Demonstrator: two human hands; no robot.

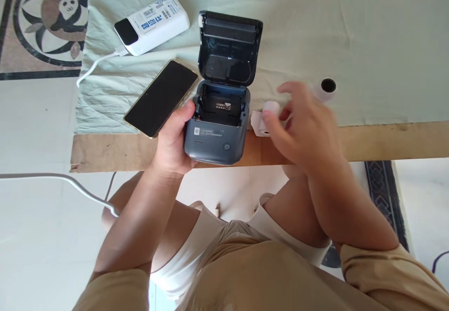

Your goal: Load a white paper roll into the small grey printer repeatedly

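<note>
My left hand [174, 135] is closed around the left side of a small dark blue label printer [214, 142], thumb on its rim. The printer's lid [229, 47] stands raised, and its paper bay [222, 103] shows no roll inside. Beside the printer, at the table's front edge, sits a small white paper roll [271, 110] with a loose end on its left. My right hand [305, 124] is over the roll's right side, somewhat blurred, fingers apart; the thumb overlaps the roll, and whether it touches I cannot tell. Behind this hand stands another white roll with a dark core [328, 86].
A black-screened phone [161, 98] lies left of the printer, close to my left hand. Further back is a white power bank [152, 25] with a white cable [100, 61]. A pale green cloth [386, 58] covers the wooden table, whose bare front edge [108, 153] shows.
</note>
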